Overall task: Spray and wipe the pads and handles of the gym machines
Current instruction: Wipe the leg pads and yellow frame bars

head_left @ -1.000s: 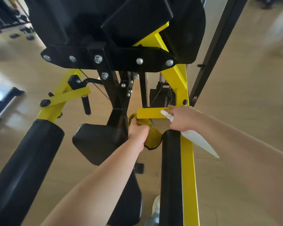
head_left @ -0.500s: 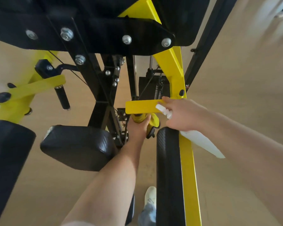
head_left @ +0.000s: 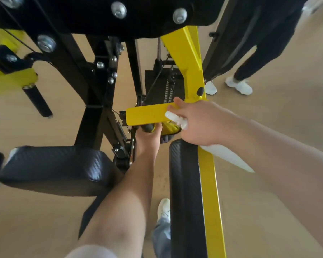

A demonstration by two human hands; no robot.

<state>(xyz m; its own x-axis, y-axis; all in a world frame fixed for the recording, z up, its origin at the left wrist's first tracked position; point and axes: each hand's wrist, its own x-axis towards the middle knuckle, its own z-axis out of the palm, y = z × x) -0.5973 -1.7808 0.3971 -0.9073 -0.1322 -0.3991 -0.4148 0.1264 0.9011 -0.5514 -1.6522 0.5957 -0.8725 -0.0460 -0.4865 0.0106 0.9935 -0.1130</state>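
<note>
Left hand is clamping cloth round one handle, right hand is clutching spray bottle; pads probably awaiting wiping.

Both bare forearms reached forward from the lower edge of the view. The left hand was at the centre, back of the hand up, its fingers curled mostly out of sight round a dark handle together with a yellow cloth. The right hand lay just beside it on the right, back up, gripping a white spray bottle whose nozzle pointed left; one fingertip stretched ahead. The left arm ran nearly straight; the right slanted in from the right edge.
</note>
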